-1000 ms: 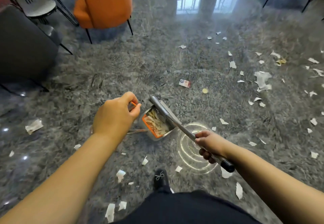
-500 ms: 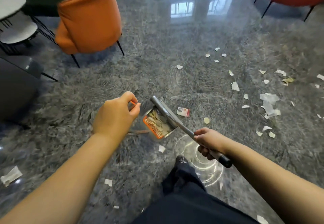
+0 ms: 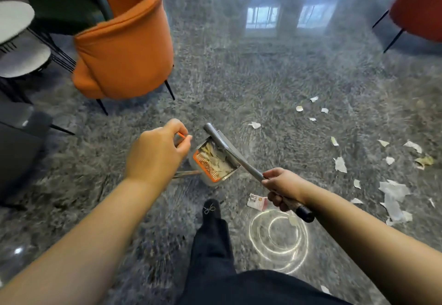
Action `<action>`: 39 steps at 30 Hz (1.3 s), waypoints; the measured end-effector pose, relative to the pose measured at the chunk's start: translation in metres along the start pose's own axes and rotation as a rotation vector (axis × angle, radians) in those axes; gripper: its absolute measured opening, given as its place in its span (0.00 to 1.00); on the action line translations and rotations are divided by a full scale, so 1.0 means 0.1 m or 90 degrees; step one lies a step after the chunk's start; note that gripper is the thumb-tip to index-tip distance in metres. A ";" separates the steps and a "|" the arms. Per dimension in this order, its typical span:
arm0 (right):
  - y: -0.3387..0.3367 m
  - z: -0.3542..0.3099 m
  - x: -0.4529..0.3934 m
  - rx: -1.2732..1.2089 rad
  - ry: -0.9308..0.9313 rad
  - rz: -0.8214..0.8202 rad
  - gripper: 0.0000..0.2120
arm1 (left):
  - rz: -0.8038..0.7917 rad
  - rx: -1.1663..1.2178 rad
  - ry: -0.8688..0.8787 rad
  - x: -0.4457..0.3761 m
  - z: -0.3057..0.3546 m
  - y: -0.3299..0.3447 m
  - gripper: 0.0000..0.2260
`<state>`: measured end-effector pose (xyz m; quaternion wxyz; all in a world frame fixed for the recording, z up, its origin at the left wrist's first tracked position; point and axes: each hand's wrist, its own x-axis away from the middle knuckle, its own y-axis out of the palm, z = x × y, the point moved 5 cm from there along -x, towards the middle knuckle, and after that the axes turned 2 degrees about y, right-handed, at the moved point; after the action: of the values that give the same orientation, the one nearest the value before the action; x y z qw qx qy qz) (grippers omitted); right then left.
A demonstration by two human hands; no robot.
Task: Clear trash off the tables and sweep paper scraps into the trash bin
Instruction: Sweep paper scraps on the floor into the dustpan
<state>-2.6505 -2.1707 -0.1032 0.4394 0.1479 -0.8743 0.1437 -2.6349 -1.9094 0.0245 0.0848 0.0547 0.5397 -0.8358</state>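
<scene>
My right hand (image 3: 284, 187) grips the long metal handle (image 3: 229, 151) of a dustpan (image 3: 216, 161) that hangs just above the grey floor. The pan has an orange comb edge and holds several paper scraps. My left hand (image 3: 157, 154) is curled round a thin stick with an orange tip (image 3: 181, 135), just left of the pan; the stick's lower part (image 3: 186, 173) shows under the hand. More paper scraps (image 3: 392, 192) are scattered over the floor at the right, and a small red and white wrapper (image 3: 257, 202) lies by my right hand.
An orange chair (image 3: 124, 41) stands close at the upper left, with round white tables (image 3: 16, 20) behind it. A dark block (image 3: 19, 147) is at the left edge. A red chair (image 3: 418, 6) is at the far right. My leg and foot (image 3: 211, 209) step forward below the pan.
I have walked forward with the dustpan: the orange chair is nearer, and the wrapper and scraps have slid down and right in view. Both hands keep their grips.
</scene>
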 end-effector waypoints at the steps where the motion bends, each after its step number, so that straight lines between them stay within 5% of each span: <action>1: -0.04 -0.16 -0.16 0.001 -0.002 0.004 0.15 | -0.001 -0.003 0.002 -0.22 -0.05 0.05 0.05; 19: -1.16 -2.87 -2.31 -0.043 0.035 0.008 0.13 | -0.055 -0.016 0.089 -4.13 -0.35 0.81 0.06; 39: -2.78 -6.38 -4.94 0.039 0.063 -0.036 0.06 | 0.010 0.008 -0.002 -8.17 -0.61 1.58 0.05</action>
<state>-1.7988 -2.1164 -0.1043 0.4809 0.1786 -0.8424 0.1651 -1.8032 -1.8496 0.0077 0.0919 0.0581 0.5341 -0.8384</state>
